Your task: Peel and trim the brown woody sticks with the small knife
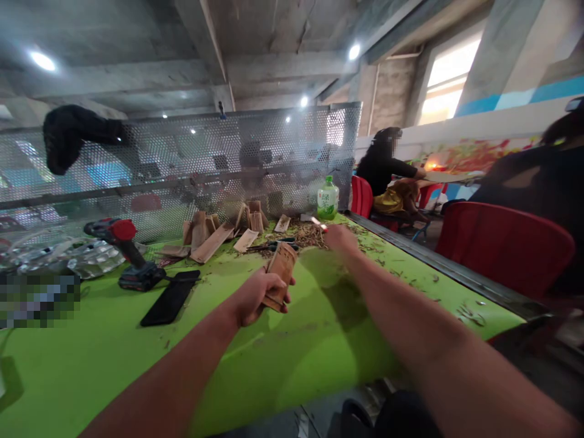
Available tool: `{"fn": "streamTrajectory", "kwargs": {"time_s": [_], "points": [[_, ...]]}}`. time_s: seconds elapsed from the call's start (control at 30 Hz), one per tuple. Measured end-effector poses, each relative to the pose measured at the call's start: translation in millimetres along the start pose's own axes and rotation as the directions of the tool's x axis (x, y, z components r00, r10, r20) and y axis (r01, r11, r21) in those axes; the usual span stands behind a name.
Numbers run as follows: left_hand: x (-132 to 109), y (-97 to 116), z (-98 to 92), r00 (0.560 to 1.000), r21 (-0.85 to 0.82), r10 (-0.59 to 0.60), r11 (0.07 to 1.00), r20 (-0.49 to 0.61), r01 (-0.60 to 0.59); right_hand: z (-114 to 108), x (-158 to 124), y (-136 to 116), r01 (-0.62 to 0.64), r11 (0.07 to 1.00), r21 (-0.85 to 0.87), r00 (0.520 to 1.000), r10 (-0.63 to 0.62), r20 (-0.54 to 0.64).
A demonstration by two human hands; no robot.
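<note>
Wooden slat (283, 263) fills the curled left hand (256, 297); outstretched, the right hand (342, 239) clasps a tool (319, 224).

Left hand (258, 295) grips a bamboo piece (283, 261) above a green table (274, 371)

It wraps around the lower part of the piece, which is tilted, its top leaning right. The right hand (342, 240), blurred, is farther out beside a heap of shavings (306, 235), holding a small red-and-pale tool (324, 228). Just beyond stands a green-capped bottle (327, 204). Other bamboo pieces (212, 241) lie and lean before a perforated panel (182, 143). At left, a cordless drill (132, 255) stands near a dark phone (172, 299). Off to the right, a person in black (381, 159) sits on a red chair (361, 193).
</note>
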State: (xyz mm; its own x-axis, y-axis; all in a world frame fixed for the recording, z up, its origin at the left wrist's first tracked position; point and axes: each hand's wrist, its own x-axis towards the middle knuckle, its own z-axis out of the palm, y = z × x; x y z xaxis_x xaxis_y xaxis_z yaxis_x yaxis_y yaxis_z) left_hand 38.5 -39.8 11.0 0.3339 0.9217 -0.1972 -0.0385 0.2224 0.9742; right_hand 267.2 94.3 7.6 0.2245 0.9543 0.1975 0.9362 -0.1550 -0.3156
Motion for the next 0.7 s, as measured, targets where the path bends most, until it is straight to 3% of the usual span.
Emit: {"fn": "streamTrajectory", "kwargs": {"time_s": [0.1, 0.23, 0.37, 0.5, 0.7], "points": [[2, 2, -4.2, 0.995, -0.006, 0.003, 1.000, -0.102, -0.004, -7, 3, 7, 0.047, 0.998, 0.036, 0.990, -0.042, -0.134], [18, -1, -13.5, 0.955, 0.031, 0.034, 0.999, -0.295, -0.027, 1, -22, -34, 0.337, 0.941, 0.007, 0.930, -0.332, -0.155], [26, -8, -15.2, 0.934, 0.131, 0.126, 0.988, -0.335, -0.087, 8, -51, -66, 0.507, 0.861, -0.037, 0.853, -0.507, -0.122], [29, -9, -14.6, 0.913, 0.236, 0.207, 0.963, -0.352, -0.127, 7, -65, -71, 0.549, 0.833, -0.077, 0.828, -0.554, -0.092], [31, -5, -14.2, 0.897, 0.327, 0.208, 0.942, -0.389, -0.076, 4, -68, -74, 0.515, 0.850, -0.116, 0.849, -0.524, -0.070]]}}
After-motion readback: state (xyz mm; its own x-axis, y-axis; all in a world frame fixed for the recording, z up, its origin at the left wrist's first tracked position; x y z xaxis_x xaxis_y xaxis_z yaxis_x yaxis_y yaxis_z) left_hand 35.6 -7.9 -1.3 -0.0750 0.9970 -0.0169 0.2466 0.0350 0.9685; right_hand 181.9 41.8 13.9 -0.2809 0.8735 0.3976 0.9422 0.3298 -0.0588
